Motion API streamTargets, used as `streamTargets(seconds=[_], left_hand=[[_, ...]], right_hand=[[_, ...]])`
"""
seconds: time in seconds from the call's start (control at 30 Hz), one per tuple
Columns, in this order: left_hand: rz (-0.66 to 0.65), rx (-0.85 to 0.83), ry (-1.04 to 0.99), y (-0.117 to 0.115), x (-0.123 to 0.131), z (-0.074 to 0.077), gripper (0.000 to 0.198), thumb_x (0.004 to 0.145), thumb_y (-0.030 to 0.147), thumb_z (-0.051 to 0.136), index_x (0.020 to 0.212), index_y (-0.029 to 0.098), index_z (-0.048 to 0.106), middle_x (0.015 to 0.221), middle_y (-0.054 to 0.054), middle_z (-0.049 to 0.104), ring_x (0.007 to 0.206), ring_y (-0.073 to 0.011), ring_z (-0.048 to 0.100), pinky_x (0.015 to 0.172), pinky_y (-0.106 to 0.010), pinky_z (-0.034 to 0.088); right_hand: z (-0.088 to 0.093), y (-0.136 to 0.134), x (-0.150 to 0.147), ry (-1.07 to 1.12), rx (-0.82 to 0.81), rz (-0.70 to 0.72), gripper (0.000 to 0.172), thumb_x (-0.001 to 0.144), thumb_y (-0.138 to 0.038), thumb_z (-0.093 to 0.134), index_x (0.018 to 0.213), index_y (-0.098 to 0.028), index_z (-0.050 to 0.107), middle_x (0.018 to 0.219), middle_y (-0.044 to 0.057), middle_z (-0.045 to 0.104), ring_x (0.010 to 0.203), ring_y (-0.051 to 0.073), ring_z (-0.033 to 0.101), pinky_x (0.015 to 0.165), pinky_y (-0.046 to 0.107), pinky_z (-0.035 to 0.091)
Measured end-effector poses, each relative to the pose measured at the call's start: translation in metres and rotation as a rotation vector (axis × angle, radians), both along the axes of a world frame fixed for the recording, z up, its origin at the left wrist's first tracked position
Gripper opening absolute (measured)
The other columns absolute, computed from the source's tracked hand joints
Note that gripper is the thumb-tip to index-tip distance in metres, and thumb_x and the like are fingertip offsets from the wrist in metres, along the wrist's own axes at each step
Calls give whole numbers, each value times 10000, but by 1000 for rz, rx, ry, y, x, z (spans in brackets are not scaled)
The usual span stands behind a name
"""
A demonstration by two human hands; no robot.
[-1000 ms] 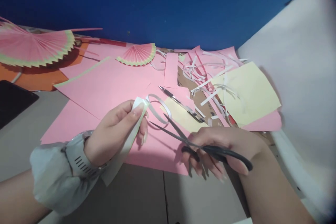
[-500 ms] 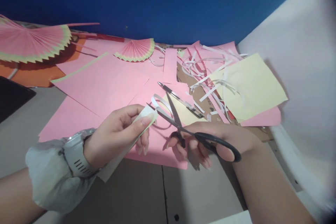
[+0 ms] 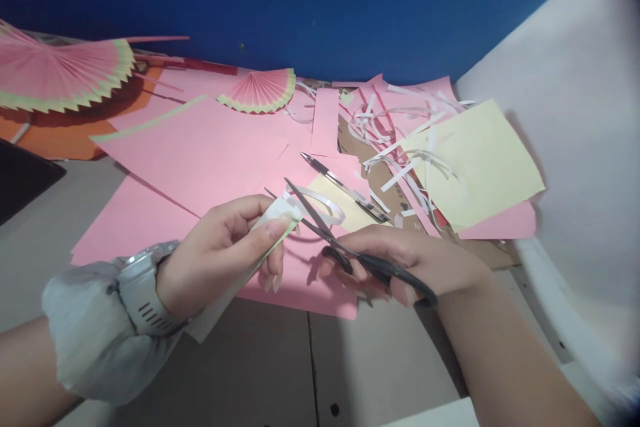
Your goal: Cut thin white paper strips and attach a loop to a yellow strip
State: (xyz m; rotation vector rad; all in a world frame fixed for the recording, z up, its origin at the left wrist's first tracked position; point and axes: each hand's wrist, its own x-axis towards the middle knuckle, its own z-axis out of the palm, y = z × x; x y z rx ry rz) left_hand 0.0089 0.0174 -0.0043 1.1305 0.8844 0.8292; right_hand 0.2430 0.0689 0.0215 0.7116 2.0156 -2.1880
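Observation:
My left hand (image 3: 227, 250) is closed on a whitish paper strip (image 3: 215, 313) with a pale green edge, pinching its far end between thumb and fingers. Black-handled scissors (image 3: 383, 268) are in my right hand (image 3: 410, 253), thumb and fingers through the loops. Their blades are partly apart and straddle the end of the paper strip at my left fingertips. A thin white curl of paper (image 3: 330, 203) hangs from the cut edge, beside the blades. Pink sheets (image 3: 175, 173) lie beneath both hands.
A pen (image 3: 345, 187) lies just beyond the scissors. Pleated pink fans (image 3: 260, 91) with yellow-green rims sit at the back and left. White and pink offcuts (image 3: 395, 140) and a pale yellow sheet (image 3: 485, 167) cover the right. A blue wall (image 3: 300, 7) rises behind.
The scissor blades have come closer together, and my right hand has closed a little on the handles. The white paper curl has shifted to the right. My left hand has barely moved.

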Motion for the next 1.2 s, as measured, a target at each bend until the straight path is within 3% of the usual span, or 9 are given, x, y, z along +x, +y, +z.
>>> streamTargets(seconds=[0.17,0.43,0.8,1.03,1.2], left_hand=[[-7,3,38,1,1,1,181,908,321,449,793,196,511,507,71,587,453,-67,546,493,-177,457],[-8,-29,87,0,-1,3,215,894,347,468,756,189,518,499,78,583,424,-52,549,474,-154,439],[-28,-20,114,-1,0,2,288,898,354,455,676,178,504,511,62,603,452,-45,561,495,-140,441],[-12,-48,98,1,1,3,268,892,352,461,688,184,504,510,53,594,440,-62,559,470,-156,440],[0,-58,80,0,1,3,223,873,335,488,701,195,513,475,56,583,410,-74,552,452,-164,434]], right_hand=[[0,-1,-2,-6,1,-20,714,723,-669,522,1099,-63,567,880,87,557,726,138,540,608,242,445],[-4,-6,-6,-7,-88,-108,624,725,-651,540,1015,-100,582,810,52,548,607,98,468,549,223,413],[-9,-8,-9,-11,47,-84,548,748,-684,474,772,-137,490,699,-17,397,604,92,362,514,208,316],[-9,-3,-10,-17,4,-65,440,793,-580,518,787,-141,497,718,-6,428,600,94,380,521,217,328],[-8,-3,-10,10,-23,-78,491,757,-620,533,800,-130,531,719,-5,428,606,95,374,509,208,325]])
